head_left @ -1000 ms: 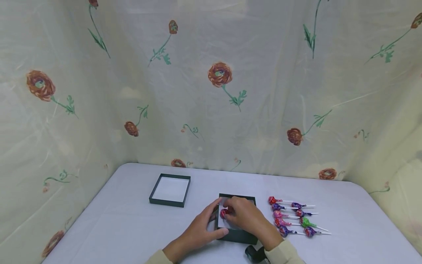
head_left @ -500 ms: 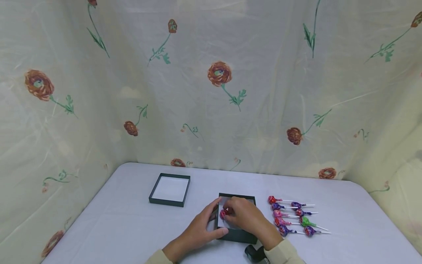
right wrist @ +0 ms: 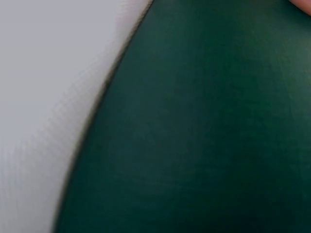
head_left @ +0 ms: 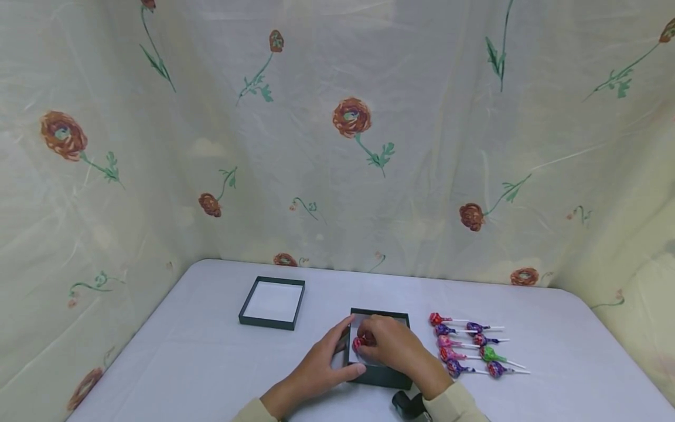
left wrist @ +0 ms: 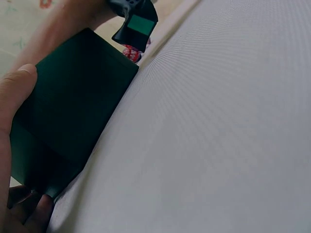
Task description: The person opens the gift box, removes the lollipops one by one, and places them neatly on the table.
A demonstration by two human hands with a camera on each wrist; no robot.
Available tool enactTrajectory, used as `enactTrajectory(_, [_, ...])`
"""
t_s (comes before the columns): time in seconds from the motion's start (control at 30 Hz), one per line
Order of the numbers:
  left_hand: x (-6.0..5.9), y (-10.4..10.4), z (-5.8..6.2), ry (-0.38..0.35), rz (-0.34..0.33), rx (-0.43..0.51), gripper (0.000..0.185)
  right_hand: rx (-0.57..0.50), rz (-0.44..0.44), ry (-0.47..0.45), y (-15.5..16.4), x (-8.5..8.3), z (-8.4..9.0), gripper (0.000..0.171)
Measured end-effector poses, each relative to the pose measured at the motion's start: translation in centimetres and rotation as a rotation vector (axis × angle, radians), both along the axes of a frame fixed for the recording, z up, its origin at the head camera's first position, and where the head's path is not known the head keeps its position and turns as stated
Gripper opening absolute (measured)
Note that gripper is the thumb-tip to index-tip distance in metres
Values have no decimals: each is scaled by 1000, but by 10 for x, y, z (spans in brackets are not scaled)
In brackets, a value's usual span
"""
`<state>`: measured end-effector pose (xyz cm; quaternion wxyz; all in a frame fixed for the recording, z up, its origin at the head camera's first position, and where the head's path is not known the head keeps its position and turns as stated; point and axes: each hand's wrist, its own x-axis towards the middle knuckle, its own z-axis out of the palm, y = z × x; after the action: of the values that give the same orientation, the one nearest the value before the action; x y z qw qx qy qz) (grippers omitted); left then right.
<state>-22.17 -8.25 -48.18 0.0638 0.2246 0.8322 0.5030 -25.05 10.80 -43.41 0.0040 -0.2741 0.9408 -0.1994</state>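
Note:
A dark green square box (head_left: 381, 377) with a pale inside stands open-topped on the white table. My left hand (head_left: 319, 366) holds its near left corner, thumb along the front wall and fingers at the left side. In the left wrist view the thumb (left wrist: 22, 80) lies on the green wall. My right hand (head_left: 395, 346) reaches into the box and pinches a red-pink wrapped lollipop (head_left: 357, 344); the stick is hidden under the hand. The right wrist view is mostly filled by the green box wall (right wrist: 194, 121).
A matching shallow lid (head_left: 267, 323) lies at the back left. Right of the box, several wrapped lollipops (head_left: 491, 354) lie in two columns, sticks pointing right. A black device (head_left: 406, 404) is at the right wrist. A flowered curtain (head_left: 411, 234) hangs behind the table.
Both hands stay almost in place, and the box has not moved. The lollipop head shifts very slightly at the right fingertips.

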Motion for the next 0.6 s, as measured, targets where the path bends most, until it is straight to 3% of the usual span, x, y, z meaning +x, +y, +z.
enactTrajectory(0.3, [0,0,0,2,5,5,82,-1,5,-45,-1,0,0,18])
enactTrajectory(0.6, [1,0,0,17,-6,15,80,7,10,-27,-1,0,1,16])
